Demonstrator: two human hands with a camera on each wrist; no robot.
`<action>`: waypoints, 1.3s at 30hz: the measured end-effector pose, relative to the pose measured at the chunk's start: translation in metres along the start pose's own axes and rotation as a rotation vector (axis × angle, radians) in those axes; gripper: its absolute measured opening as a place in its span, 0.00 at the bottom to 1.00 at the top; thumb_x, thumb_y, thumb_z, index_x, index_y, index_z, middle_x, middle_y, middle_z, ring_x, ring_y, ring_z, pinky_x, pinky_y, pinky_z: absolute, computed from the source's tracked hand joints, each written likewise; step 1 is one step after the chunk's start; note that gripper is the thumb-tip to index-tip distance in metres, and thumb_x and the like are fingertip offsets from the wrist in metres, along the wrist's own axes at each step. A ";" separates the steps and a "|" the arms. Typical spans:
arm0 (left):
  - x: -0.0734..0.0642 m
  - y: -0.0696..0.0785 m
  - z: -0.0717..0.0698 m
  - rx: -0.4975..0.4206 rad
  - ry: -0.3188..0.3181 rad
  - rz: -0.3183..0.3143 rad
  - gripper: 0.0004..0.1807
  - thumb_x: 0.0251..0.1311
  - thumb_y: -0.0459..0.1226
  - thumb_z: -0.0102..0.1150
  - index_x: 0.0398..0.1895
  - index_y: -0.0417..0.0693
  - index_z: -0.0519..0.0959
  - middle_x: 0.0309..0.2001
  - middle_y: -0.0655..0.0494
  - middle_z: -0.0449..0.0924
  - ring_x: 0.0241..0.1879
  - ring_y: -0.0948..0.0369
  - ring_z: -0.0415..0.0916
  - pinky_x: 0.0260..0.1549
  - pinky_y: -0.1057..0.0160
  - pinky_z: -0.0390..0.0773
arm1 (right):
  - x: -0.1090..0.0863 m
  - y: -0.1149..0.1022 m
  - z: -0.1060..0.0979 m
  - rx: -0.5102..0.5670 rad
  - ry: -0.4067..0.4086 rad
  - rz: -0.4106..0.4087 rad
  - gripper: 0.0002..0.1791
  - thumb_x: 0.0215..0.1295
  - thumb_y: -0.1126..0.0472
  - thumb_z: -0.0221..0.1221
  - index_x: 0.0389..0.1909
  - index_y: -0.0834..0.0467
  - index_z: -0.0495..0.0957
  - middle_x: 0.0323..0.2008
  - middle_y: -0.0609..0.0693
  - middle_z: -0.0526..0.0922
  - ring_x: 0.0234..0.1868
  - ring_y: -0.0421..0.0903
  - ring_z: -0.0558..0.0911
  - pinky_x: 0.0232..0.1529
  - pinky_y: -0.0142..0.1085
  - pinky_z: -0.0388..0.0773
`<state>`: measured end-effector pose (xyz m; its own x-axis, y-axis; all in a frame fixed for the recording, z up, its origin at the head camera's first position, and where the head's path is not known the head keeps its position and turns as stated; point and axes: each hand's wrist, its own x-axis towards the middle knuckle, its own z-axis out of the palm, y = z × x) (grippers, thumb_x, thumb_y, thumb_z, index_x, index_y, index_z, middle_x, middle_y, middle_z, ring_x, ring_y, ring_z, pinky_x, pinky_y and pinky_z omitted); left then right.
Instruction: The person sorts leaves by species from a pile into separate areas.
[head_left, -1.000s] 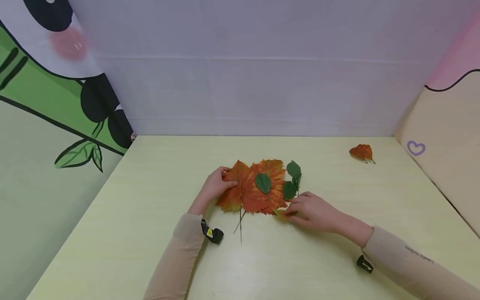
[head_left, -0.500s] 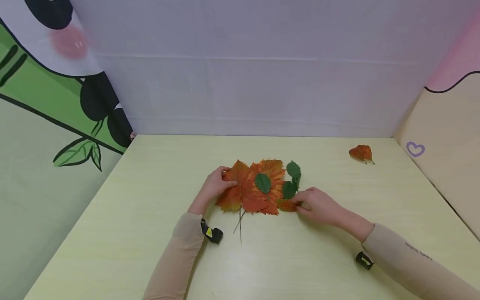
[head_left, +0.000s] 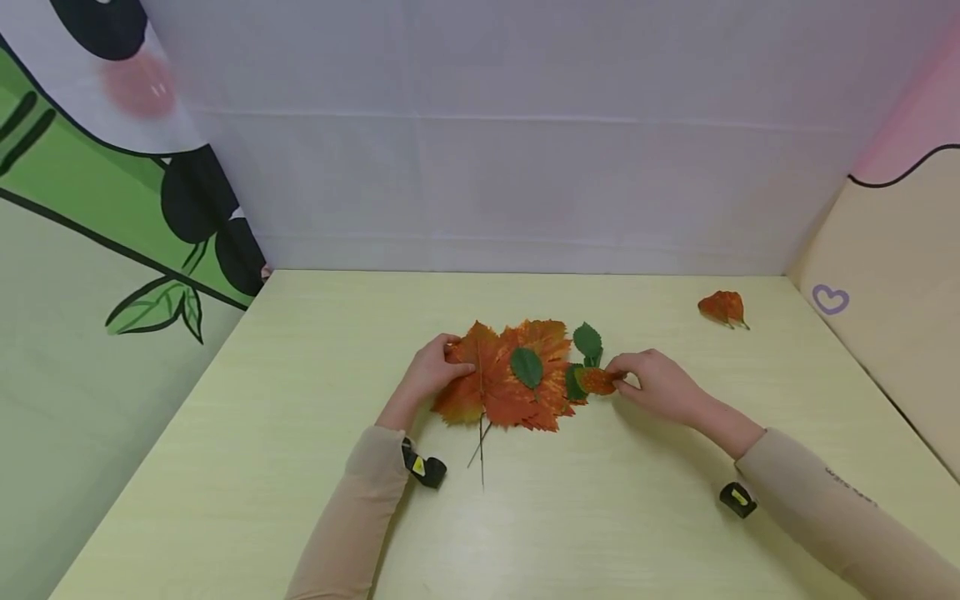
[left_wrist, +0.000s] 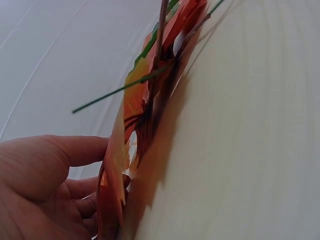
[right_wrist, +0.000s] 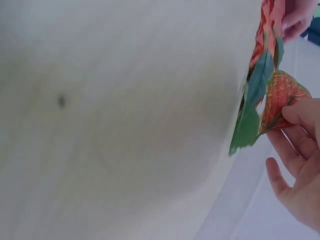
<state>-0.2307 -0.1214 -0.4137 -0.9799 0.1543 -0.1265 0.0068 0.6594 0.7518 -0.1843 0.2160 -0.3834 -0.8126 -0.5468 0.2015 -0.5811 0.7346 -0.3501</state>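
Note:
Large orange maple-like leaves point(head_left: 491, 392) lie overlapped at the table's middle, their thin stems pointing toward me. At their left edge my left hand point(head_left: 430, 367) pinches the leftmost leaf, thumb on top and fingertips behind it, as the left wrist view shows. A single green leaf point(head_left: 527, 367) rests on the orange ones. More green leaves point(head_left: 587, 339) sit along the right side. My right hand point(head_left: 660, 387) pinches a small orange-red leaf point(head_left: 597, 382) between thumb and fingers, over the lower green leaf. In the right wrist view this small leaf point(right_wrist: 281, 95) shows yellow-green veins and edges.
Small orange-brown leaves point(head_left: 722, 308) lie at the far right of the pale table point(head_left: 300, 467). A grey-lilac backdrop point(head_left: 525, 192) stands along the back edge, with printed panels at both sides. Black wrist cameras point(head_left: 425, 467) hang under both cuffs.
My right hand has moved up and to the right, carrying the small orange-red leaf from the cluster's lower right corner to over the green leaf. My left hand has stayed still.

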 end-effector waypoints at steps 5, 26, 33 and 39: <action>-0.001 0.000 0.001 -0.002 -0.001 0.005 0.32 0.54 0.40 0.61 0.60 0.39 0.64 0.54 0.40 0.70 0.52 0.49 0.69 0.52 0.52 0.69 | 0.002 0.023 -0.012 -0.006 0.034 0.104 0.08 0.58 0.70 0.56 0.38 0.63 0.79 0.35 0.55 0.84 0.37 0.53 0.81 0.40 0.48 0.76; 0.001 0.001 -0.003 -0.006 0.002 0.016 0.32 0.53 0.41 0.61 0.61 0.40 0.64 0.54 0.41 0.70 0.52 0.49 0.69 0.51 0.53 0.69 | 0.010 0.110 -0.041 0.020 0.119 0.442 0.15 0.63 0.63 0.53 0.48 0.67 0.72 0.41 0.65 0.79 0.43 0.61 0.76 0.44 0.53 0.70; 0.001 0.001 -0.002 -0.007 -0.001 0.010 0.32 0.53 0.41 0.61 0.61 0.40 0.63 0.54 0.41 0.71 0.51 0.50 0.70 0.51 0.53 0.70 | 0.013 0.124 -0.046 0.038 0.157 0.516 0.17 0.65 0.65 0.49 0.51 0.69 0.69 0.44 0.68 0.76 0.43 0.62 0.75 0.42 0.53 0.70; 0.001 -0.001 0.000 -0.012 0.001 0.009 0.32 0.54 0.41 0.61 0.61 0.40 0.63 0.55 0.41 0.70 0.52 0.50 0.69 0.51 0.53 0.70 | 0.015 0.132 -0.050 0.071 0.154 0.564 0.18 0.64 0.67 0.47 0.53 0.72 0.68 0.45 0.70 0.74 0.43 0.63 0.74 0.43 0.52 0.69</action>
<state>-0.2315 -0.1219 -0.4141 -0.9800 0.1591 -0.1192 0.0129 0.6493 0.7604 -0.2748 0.3250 -0.3807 -0.9954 -0.0103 0.0952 -0.0569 0.8635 -0.5011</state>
